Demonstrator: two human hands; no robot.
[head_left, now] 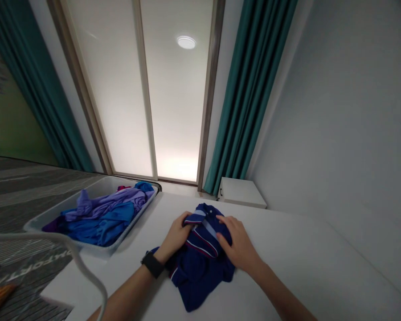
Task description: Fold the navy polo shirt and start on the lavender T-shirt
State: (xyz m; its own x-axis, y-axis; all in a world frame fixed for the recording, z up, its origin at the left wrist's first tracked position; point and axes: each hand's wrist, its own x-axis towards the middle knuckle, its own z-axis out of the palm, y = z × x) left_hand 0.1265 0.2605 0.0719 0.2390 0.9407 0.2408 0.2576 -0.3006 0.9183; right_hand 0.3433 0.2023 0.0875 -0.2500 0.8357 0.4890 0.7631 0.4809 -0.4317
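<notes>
The shirt (200, 263) runs toward the table's (294, 263) near edge, between the curled left hand (177, 234), hold unclear, and spread right hand (239, 243).

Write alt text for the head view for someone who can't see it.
A person's left hand and right hand touch a crumpled navy garment with striped trim on a white table. A pale bin of blue and purple clothes sits to the left; teal curtains flank pale door panels.

Premises: home (exact room unconfirmed) | Evidence: teal curtains (254, 89), pale doors (177, 102), small cabinet (242, 191) | Also noted: tub (98, 250) of heaped clothes (112, 216)
</notes>
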